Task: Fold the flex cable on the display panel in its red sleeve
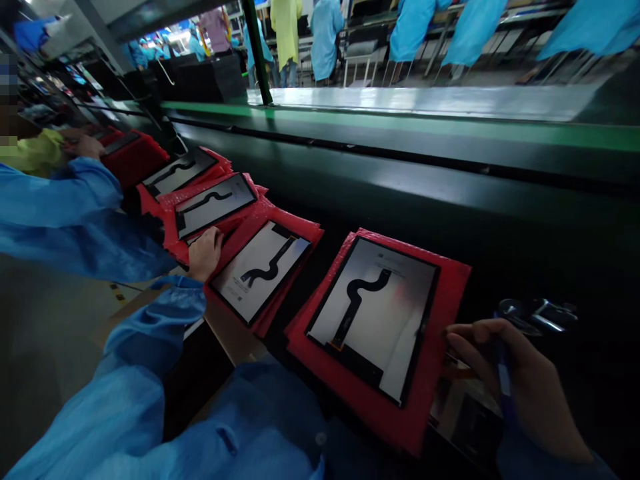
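Note:
Several flat display panels with black flex cables lie face down on red bubble wrap along a dark green conveyor edge. The nearest panel sits on its red wrap in front of me. My right hand is at that wrap's right edge, fingertips touching it, closed around a blue-handled tool with a shiny dark head. My left hand reaches out, fingers curled on the red wrap edge beside the second panel. My blue sleeve runs up to it.
Two more panels lie further left on red wrap. A co-worker's blue sleeve and another person's hand are at the left. The green belt runs behind; people in blue gowns stand beyond.

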Available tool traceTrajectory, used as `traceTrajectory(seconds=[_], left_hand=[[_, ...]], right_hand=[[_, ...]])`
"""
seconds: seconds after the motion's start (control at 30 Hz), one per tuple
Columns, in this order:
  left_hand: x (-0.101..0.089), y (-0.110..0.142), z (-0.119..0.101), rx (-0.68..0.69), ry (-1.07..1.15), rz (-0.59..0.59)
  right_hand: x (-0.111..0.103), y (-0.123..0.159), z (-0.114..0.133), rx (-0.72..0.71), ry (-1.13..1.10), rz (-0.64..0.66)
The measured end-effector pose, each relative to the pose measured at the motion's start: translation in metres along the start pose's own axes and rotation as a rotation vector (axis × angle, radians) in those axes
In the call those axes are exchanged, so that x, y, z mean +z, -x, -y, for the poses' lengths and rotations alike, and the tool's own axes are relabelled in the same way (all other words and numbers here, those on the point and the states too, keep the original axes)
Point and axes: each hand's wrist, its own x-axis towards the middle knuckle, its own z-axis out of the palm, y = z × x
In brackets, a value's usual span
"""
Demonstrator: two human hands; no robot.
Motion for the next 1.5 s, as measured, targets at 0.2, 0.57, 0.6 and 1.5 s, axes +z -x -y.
traceTrajectory(seconds=[0.2,0.57,0.6,1.5], left_hand=[[-0.005,0.004,-0.007,0.011,0.001,0.027],[-0.01,0.006,-0.006,0.205,-0.048,0.099],[-0.01,0.005,-0.004,0.247,-0.058,0.116],[-0.012,-0.029,0.058,0.458,0.02,0.239]], right_hand=[[0.005,0.002,0.007,0.046,-0.005,-0.022],[0.009,0.002,0.011,0.093,0.006,-0.035],[0.009,0.002,0.011,0.098,0.007,-0.037],[0.007,-0.005,0.0,0.126,0.004,-0.009]])
